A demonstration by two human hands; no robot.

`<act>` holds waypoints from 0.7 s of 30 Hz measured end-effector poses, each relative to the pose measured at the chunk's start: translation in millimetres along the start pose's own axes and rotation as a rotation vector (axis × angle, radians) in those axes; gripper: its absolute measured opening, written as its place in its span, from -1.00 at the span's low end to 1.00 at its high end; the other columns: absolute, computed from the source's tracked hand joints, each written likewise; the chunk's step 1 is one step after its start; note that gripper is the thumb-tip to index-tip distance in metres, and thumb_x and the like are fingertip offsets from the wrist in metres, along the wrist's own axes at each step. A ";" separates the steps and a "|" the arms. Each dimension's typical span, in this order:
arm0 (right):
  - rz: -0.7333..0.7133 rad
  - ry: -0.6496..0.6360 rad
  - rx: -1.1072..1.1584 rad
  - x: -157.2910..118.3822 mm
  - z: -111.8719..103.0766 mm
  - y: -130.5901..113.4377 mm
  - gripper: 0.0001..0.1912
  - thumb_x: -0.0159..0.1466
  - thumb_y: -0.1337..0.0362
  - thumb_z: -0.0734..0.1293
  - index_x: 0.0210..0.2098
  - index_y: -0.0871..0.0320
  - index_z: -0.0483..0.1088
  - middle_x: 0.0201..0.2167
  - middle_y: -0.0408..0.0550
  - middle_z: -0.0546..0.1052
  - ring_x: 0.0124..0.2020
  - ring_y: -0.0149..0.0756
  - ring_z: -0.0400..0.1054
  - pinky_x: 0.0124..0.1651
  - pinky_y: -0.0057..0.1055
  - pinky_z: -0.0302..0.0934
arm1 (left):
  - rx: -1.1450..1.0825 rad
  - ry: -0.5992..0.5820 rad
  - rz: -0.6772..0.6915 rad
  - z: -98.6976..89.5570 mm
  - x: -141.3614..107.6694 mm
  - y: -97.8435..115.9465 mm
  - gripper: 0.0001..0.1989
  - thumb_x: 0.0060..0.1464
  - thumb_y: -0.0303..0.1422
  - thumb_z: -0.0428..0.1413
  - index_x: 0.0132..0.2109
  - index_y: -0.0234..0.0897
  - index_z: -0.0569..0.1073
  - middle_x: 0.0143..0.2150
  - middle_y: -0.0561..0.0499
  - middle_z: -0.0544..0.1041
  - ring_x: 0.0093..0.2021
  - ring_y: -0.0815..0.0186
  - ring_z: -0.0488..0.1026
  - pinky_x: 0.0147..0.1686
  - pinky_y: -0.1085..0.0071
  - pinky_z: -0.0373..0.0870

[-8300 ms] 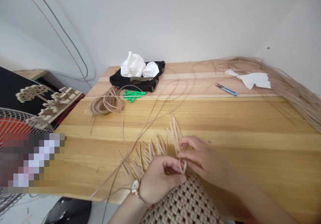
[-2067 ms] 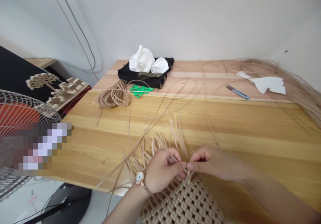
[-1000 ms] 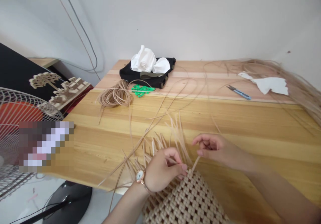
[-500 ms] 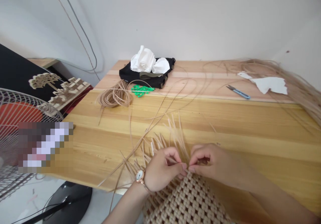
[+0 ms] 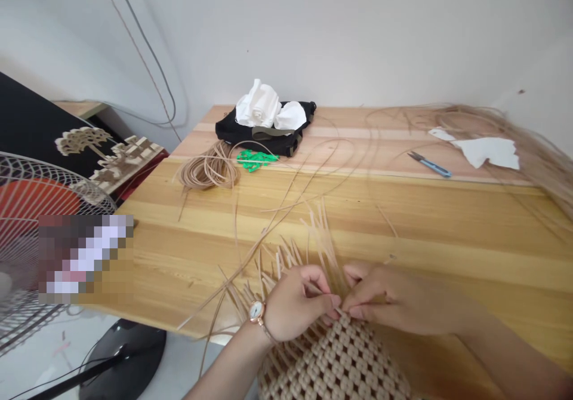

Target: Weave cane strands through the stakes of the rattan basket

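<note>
A tan woven rattan piece (image 5: 347, 361) with an open checked pattern lies at the table's near edge. Loose rattan strands (image 5: 322, 236) stick out from its far and left edges. My left hand (image 5: 302, 304), with a watch (image 5: 256, 311) on the wrist, pinches a strand at the weave's top corner. My right hand (image 5: 380, 298) is closed with thumb and forefinger at that same corner, close beside the left fingertips. What the right fingertips hold is too small to make out.
On the wooden table (image 5: 447, 227) are a rattan coil (image 5: 208, 166), green clips (image 5: 256, 160), a black bag (image 5: 228, 129) under white tissue (image 5: 258, 104), blue thread snips (image 5: 430, 165), torn white paper (image 5: 490, 152) and more strands (image 5: 532, 149). A fan (image 5: 40, 209) stands left.
The right fingers have shifted slightly, with the forefinger now stretched further down to the weave's corner. The left hand keeps its pinch. The whole view has moved a little.
</note>
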State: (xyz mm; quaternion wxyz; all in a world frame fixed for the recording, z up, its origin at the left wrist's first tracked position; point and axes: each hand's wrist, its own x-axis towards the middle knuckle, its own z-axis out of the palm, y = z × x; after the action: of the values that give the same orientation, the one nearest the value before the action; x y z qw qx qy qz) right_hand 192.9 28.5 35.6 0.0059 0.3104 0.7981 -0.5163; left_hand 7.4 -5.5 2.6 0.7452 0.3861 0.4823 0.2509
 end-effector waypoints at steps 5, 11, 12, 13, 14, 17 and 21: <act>0.014 -0.062 -0.081 -7.1 -4.0 -2.2 -0.67 0.30 0.20 0.07 -0.35 0.11 0.43 -0.45 -0.14 0.39 -0.37 -0.37 0.25 -0.32 -0.48 0.04 | 0.023 0.018 0.019 1.6 2.1 -2.5 -0.75 -0.24 -0.37 0.22 -0.53 -0.34 0.26 -0.62 0.06 0.46 -0.58 0.43 0.42 -0.53 0.51 0.34; 0.094 0.090 -0.259 -6.5 1.7 -0.1 -0.76 0.28 0.27 0.08 -0.35 0.10 0.36 -0.40 -0.14 0.41 -0.32 -0.32 0.25 -0.26 -0.41 0.04 | 0.141 0.059 0.082 0.9 4.3 -6.2 -0.82 -0.18 -0.42 0.16 -0.53 -0.34 0.27 -0.59 0.03 0.46 -0.57 0.42 0.41 -0.56 0.54 0.29; 0.084 0.118 -0.297 -6.5 3.4 -2.0 -0.77 0.27 0.29 0.08 -0.37 0.11 0.34 -0.40 -0.13 0.40 -0.32 -0.32 0.23 -0.25 -0.40 0.04 | 0.142 0.063 0.088 0.7 4.4 -7.0 -0.82 -0.18 -0.42 0.16 -0.53 -0.34 0.27 -0.59 0.03 0.46 -0.58 0.42 0.40 -0.57 0.54 0.28; 0.077 0.139 -0.310 -6.4 5.2 -4.3 -0.77 0.27 0.31 0.08 -0.37 0.12 0.33 -0.40 -0.13 0.40 -0.32 -0.33 0.22 -0.25 -0.40 0.04 | 0.136 0.063 0.091 0.7 4.5 -7.8 -0.83 -0.18 -0.42 0.15 -0.52 -0.34 0.27 -0.59 0.03 0.46 -0.58 0.41 0.40 -0.57 0.53 0.28; 0.078 0.149 -0.296 -6.1 6.8 -6.6 -0.78 0.27 0.32 0.07 -0.37 0.12 0.32 -0.40 -0.13 0.39 -0.33 -0.34 0.22 -0.26 -0.40 0.04 | 0.124 0.059 0.091 0.8 4.5 -8.5 -0.83 -0.18 -0.41 0.15 -0.52 -0.33 0.27 -0.58 0.03 0.47 -0.57 0.41 0.40 -0.56 0.52 0.29; 0.137 0.167 -0.175 -2.9 10.7 -10.1 -0.81 0.25 0.27 0.10 -0.35 0.11 0.32 -0.45 -0.16 0.37 -0.41 -0.38 0.20 -0.36 -0.46 0.03 | 0.134 0.063 0.100 1.9 4.1 -9.2 -0.84 -0.16 -0.41 0.13 -0.50 -0.31 0.26 -0.58 0.03 0.47 -0.55 0.37 0.42 -0.54 0.50 0.30; 0.225 0.129 0.140 6.7 12.6 2.0 -0.84 0.13 0.22 0.26 -0.45 0.18 0.37 -0.56 -0.19 0.33 -0.50 -0.43 0.15 -0.47 -0.51 -0.04 | 0.318 0.142 0.169 1.9 1.8 -6.1 -0.87 -0.13 -0.39 0.11 -0.50 -0.31 0.29 -0.55 0.01 0.49 -0.49 0.31 0.46 -0.52 0.50 0.30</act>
State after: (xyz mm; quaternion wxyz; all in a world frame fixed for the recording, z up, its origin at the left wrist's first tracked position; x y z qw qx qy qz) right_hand 184.5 21.9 25.9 -0.0093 0.4300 0.7192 -0.5457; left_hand 9.9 -8.3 -2.9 0.6151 0.5195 0.5333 0.2597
